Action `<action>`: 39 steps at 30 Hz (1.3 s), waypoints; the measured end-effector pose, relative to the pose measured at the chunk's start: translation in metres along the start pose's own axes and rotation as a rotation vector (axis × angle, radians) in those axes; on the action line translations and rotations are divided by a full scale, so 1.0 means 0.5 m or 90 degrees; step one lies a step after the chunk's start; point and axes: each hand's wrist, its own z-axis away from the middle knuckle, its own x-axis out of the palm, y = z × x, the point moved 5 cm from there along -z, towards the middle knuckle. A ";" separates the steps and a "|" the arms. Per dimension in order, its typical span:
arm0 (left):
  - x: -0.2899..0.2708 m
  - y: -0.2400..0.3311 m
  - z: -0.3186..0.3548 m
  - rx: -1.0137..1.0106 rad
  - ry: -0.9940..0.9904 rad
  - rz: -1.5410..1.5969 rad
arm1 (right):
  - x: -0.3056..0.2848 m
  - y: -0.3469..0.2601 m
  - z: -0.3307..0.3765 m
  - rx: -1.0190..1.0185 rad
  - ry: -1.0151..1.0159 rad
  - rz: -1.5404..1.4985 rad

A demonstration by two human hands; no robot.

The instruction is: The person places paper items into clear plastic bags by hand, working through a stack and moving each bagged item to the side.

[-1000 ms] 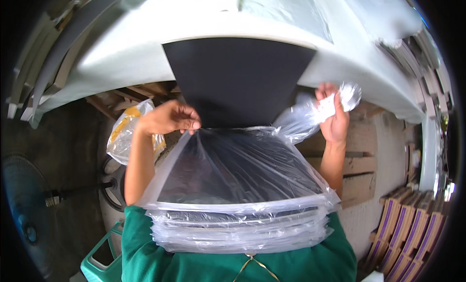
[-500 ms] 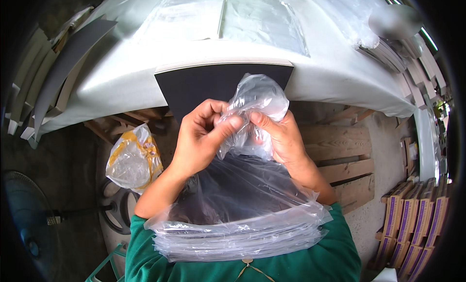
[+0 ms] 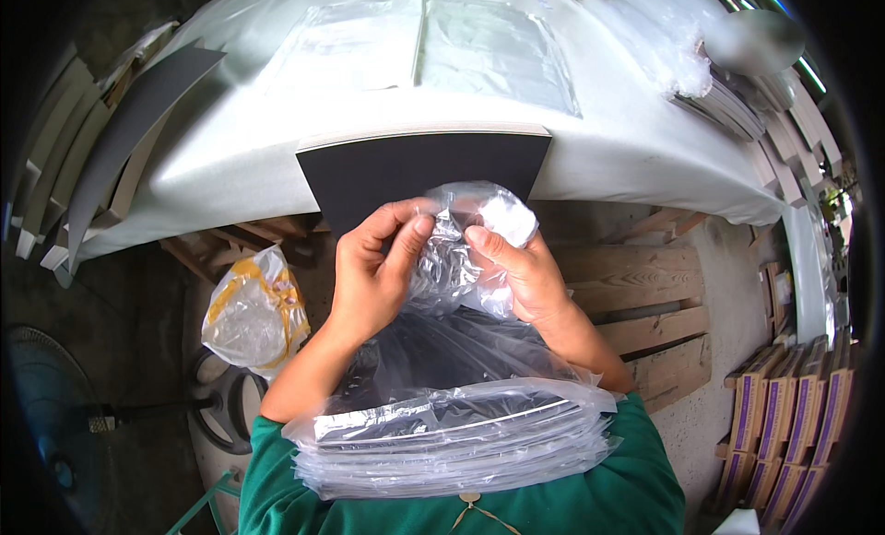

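Note:
A crumpled piece of clear plastic film [image 3: 446, 268] is bunched between my two hands, in front of a black board [image 3: 415, 171] standing at the table edge. My left hand [image 3: 369, 275] pinches the film's left side between thumb and fingers. On the other side, my right hand [image 3: 529, 275] grips it with the thumb on top and the fingers mostly hidden behind. Below my hands, a thick stack of clear plastic sleeves [image 3: 452, 457] rests against my body. Something dark and flat shows through the top sleeve.
The table [image 3: 230, 166] has a pale cover with clear plastic sheets [image 3: 493, 51] on it. Dark and pale boards [image 3: 138, 134] stand at left. A clear-and-yellow plastic bag [image 3: 256, 314], a fan [image 3: 55, 434], a wooden pallet [image 3: 645, 328] and stacked cartons [image 3: 779, 424] surround me.
Both hands have come down slightly toward me with the film, which is bunched lower. The top sleeve's near edge has shifted, baring a shiny strip at its left.

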 end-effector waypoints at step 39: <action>-0.002 -0.001 0.014 -0.003 -0.085 0.033 | -0.012 0.021 0.015 -0.025 0.024 -0.059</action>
